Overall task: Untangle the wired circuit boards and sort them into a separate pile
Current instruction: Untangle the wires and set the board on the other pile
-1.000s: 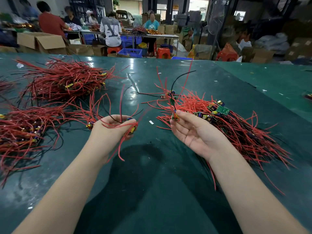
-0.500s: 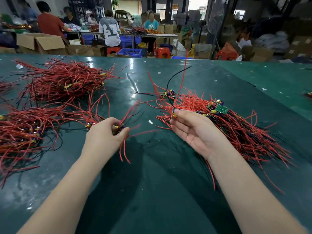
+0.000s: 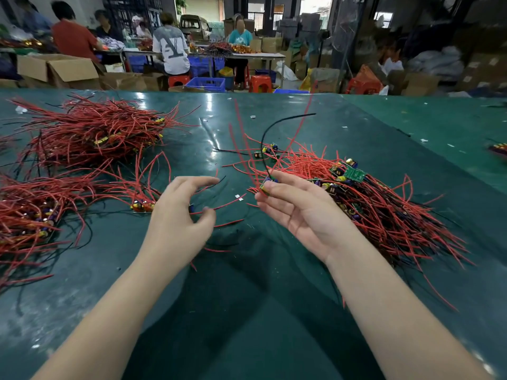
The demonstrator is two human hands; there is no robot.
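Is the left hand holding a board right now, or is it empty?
Empty. The left hand hovers with fingers spread and loosely curved, thumb apart, gripping nothing; loose red wires lie on the table beneath it.

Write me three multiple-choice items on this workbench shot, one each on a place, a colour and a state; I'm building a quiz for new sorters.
1. Where does the small green circuit board lie?
A. on the tangled red-wire pile by the right hand
B. in a cardboard box
C. in the left hand

2. What colour is the long curved wire rising from the right hand?
A. white
B. black
C. yellow

3. What is the left hand doing?
A. pressing flat on the table
B. gripping a green board
C. fingers spread apart, holding nothing

Answers: 1 A, the board sits atop the right-side pile. 2 B, the wire is dark against the teal table. 3 C, thumb and fingers are parted with nothing held between them.
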